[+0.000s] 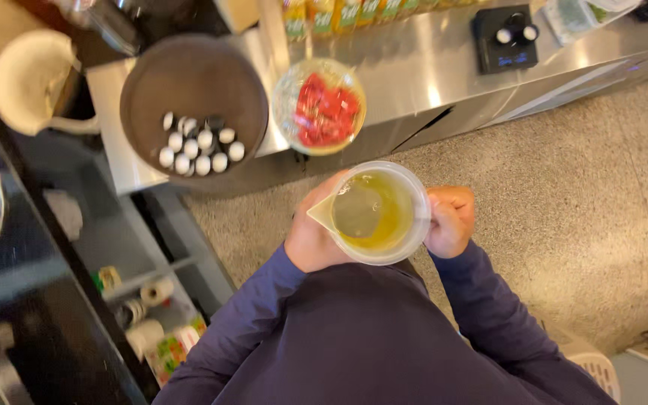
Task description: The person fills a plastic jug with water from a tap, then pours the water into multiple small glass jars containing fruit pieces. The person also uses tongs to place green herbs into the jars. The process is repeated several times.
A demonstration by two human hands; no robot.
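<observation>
The person holds a clear jug [375, 213] with yellow liquid in front of the chest, above the floor [564, 195] and not over the counter [444, 60]. The right hand [450, 221] is clenched around the handle side of the jug. The left hand [310, 236] lies against the jug wall below the spout; how its fingers close I cannot tell, because the jug hides them.

The jug is rather full and the spout points to the left. I think a small tilt to that side could send liquid over the left hand and down to the floor.

Near the counter edge stands a glass bowl [319, 107] with red pieces, and beside it a brown tray [193, 75] with small white caps [196, 146]. If the jug is lifted carelessly, it may knock the bowl, which sits close to the edge.
</observation>
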